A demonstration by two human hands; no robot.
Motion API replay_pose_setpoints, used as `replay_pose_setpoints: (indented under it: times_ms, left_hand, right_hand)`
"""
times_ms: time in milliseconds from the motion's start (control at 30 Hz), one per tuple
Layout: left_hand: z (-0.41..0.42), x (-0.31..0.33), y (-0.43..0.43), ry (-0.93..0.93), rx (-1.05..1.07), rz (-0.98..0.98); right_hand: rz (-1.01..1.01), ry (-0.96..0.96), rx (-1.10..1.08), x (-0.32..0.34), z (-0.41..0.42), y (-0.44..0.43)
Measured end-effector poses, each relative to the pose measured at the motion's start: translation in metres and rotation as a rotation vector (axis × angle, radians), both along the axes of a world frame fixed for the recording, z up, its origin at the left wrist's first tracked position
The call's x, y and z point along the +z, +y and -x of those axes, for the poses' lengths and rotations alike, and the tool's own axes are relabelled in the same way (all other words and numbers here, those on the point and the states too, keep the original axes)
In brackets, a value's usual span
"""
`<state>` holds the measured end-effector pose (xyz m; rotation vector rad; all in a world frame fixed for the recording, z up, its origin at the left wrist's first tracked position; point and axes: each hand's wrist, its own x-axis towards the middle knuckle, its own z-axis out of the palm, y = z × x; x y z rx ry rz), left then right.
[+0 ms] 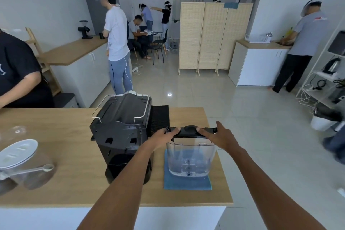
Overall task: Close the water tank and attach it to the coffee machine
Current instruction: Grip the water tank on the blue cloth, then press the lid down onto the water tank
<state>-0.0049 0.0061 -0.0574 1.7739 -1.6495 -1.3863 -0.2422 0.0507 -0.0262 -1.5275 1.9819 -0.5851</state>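
Note:
A clear plastic water tank (190, 157) stands upright on a blue cloth (187, 183) near the right end of the wooden counter. Its black lid (190, 131) sits tilted up at the tank's far rim. My left hand (162, 136) grips the lid's left end and my right hand (220, 135) grips its right end. The black coffee machine (121, 134) stands just left of the tank, its back facing me, with a wire rail on top.
A black mat (160, 117) lies behind the machine. At the counter's left are a clear jar with a white lid (16, 151) and a scoop (37, 170). A person in black leans at the far left (18, 76). The counter edge (222, 155) runs close to the tank's right.

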Motion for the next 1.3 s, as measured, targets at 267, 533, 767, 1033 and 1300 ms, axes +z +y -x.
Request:
replay_pose_setpoints:
  times_ms: [267, 533, 767, 1033, 1300]
  left_hand:
    - [0.003, -0.004, 0.003, 0.170, 0.095, -0.004]
    - [0.004, -0.003, 0.012, 0.338, 0.162, 0.204]
    - [0.008, -0.008, 0.020, 0.385, 0.196, 0.429]
    - [0.014, -0.013, 0.024, 0.440, 0.273, 0.526]
    - [0.042, 0.011, 0.033, 0.560, 0.461, 0.433]
  right_hand:
    - [0.045, -0.114, 0.012, -0.001, 0.001, -0.002]
    - [0.099, -0.197, 0.059, -0.006, 0.003, -0.007]
    - [0.287, -0.253, 0.082, -0.018, 0.001, -0.002]
    - [0.492, -0.291, 0.033, -0.028, -0.004, 0.005]
    - [0.486, -0.358, 0.082, -0.034, -0.005, 0.008]
